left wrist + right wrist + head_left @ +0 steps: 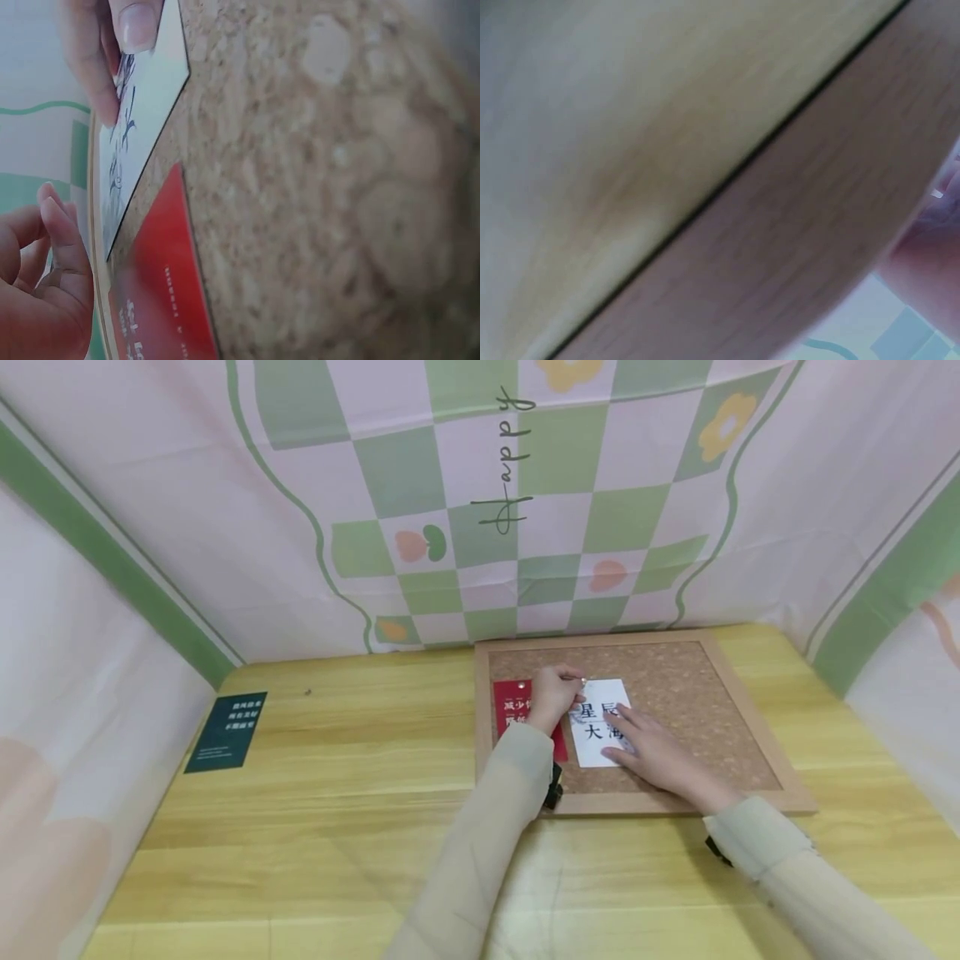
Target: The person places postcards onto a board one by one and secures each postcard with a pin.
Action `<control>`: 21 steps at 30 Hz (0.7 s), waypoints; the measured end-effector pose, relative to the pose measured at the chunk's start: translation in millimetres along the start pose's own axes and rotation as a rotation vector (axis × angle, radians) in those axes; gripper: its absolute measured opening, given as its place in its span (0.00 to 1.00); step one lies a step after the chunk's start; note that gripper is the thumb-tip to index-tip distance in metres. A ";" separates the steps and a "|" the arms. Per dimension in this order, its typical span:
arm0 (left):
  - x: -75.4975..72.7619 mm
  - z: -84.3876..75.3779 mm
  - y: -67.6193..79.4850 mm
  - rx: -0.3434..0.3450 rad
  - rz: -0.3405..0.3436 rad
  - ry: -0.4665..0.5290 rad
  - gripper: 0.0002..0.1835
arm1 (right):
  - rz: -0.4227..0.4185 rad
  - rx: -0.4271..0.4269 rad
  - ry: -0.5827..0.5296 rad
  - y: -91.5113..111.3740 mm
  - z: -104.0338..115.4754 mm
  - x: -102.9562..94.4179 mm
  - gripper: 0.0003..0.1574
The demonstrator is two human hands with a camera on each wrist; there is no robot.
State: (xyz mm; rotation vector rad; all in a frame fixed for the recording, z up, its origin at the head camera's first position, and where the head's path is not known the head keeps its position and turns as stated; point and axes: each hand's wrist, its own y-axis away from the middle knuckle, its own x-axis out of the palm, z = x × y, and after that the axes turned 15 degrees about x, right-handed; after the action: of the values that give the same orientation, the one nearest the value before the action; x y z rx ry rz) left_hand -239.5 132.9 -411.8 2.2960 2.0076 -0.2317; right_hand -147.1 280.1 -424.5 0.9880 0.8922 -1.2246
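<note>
A white card (597, 750) with large black characters lies on a wood-framed corkboard (682, 677). At its top edge, my left hand (553, 693) pinches a small shiny pin (583, 680) between thumb and fingertips; in the left wrist view the fingers hide it. My right hand (660, 756) rests on the card's right side, fingers spread and thumb near the lower edge. Left of the white card is a red card (504, 702) with white characters, partly covered by the left hand and sleeve. A pin (521, 685) sits at the red card's top.
A dark green card (225, 735) lies on the wooden table (352, 843) at the far left. A tiny dark object (307, 692) is on the table near the back. Printed cloth (480, 460) hangs behind the corkboard and along both sides.
</note>
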 end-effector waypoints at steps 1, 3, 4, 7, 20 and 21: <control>0.7 0.1 -0.2 -0.010 -0.002 -0.005 0.10 | -0.001 0.000 -0.001 -0.1 0.0 -0.1 0.39; 2.3 0.4 -0.9 -0.023 -0.006 -0.013 0.10 | -0.007 -0.003 -0.002 -0.2 0.1 -0.3 0.39; 3.1 0.4 -1.2 -0.027 -0.010 -0.017 0.10 | -0.011 -0.006 -0.001 -0.5 -0.4 0.0 0.39; 4.9 0.1 -1.8 -0.030 -0.021 -0.033 0.09 | -0.014 -0.007 -0.005 -0.4 -1.2 -0.1 0.39; 6.2 1.1 -2.0 -0.058 -0.011 -0.081 0.07 | -0.003 -0.002 -0.014 1.2 -0.8 -0.1 0.39; 5.7 1.1 -1.7 -0.060 -0.009 -0.086 0.08 | -0.002 -0.002 -0.015 1.1 -0.6 0.2 0.39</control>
State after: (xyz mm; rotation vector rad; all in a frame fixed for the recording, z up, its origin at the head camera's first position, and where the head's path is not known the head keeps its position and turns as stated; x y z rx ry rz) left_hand -240.4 138.5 -413.8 2.2032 1.9567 -0.2622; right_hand -146.0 280.7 -424.8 0.9756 0.8830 -1.2310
